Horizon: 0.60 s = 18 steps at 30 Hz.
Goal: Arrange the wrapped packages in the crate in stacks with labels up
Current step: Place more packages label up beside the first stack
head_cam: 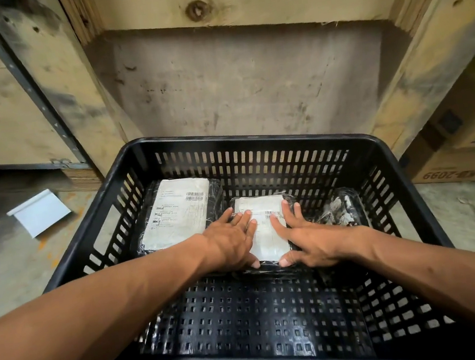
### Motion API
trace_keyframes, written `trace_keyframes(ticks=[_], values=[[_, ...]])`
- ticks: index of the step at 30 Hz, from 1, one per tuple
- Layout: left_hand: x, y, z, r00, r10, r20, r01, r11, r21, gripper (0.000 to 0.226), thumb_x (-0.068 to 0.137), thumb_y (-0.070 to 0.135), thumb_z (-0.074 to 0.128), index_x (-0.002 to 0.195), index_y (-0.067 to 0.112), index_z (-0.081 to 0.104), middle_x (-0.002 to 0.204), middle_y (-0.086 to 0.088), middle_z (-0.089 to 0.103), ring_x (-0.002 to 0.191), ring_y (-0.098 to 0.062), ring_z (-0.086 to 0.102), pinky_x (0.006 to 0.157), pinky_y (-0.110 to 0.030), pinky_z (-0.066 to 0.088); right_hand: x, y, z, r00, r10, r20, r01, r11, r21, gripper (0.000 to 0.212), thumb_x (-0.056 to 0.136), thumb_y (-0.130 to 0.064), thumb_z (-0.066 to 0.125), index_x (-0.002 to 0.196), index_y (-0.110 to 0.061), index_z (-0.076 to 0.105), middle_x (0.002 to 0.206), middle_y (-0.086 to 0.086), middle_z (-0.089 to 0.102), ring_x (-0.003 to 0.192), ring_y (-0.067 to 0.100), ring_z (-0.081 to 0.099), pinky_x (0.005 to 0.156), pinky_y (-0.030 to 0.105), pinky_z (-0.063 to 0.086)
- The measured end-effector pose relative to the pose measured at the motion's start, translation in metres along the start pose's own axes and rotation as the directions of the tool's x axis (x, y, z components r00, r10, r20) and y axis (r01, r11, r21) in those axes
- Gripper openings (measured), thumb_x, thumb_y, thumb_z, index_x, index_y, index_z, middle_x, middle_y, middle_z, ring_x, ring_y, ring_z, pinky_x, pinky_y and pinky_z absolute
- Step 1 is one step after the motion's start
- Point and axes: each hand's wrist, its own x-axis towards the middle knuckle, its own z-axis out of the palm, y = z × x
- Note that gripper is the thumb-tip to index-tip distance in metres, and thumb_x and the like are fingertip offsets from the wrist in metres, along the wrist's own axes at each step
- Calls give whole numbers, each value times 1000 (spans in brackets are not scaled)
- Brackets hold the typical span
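Note:
A black slotted plastic crate (255, 141) stands on the floor in front of me. Three black wrapped packages lie on its bottom. The large one (174, 214) at the far left shows its white label upward. A smaller one (266, 227) in the middle also has its label up. My left hand (231, 240) lies flat on its left edge and my right hand (306, 237) on its right edge, fingers spread, thumbs at the near edge. A third package (341, 209) at the right shows crinkled wrap and torn white paper.
A wooden crate wall (248, 82) rises behind the crate. A metal upright (34, 94) leans at the left. A white folded sheet (39, 211) lies on the concrete floor at the left. Cardboard boxes (467, 157) stand at the right.

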Motion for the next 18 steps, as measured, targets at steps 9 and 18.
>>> trace_keyframes(ticks=[9, 18], values=[[3, -2, 7, 1000, 7, -23, -7, 1000, 11, 86, 101, 64, 23, 159, 8, -10, 166, -16, -16, 155, -29, -9, 126, -44, -5, 6, 3, 6, 1000, -25, 7, 26, 990, -139, 94, 104, -54, 41, 154, -21, -33, 147, 12, -55, 141, 30, -41, 124, 53, -3], [5, -4, 10, 1000, 19, -20, -19, 999, 32, 87, 101, 65, 22, 159, 6, -9, 166, -18, -15, 156, -29, -6, 126, -44, -3, 7, 3, 6, 998, -51, -34, 45, 988, -150, 94, 105, -51, 43, 156, -20, -29, 151, 12, -50, 144, 28, -40, 126, 53, -1]])
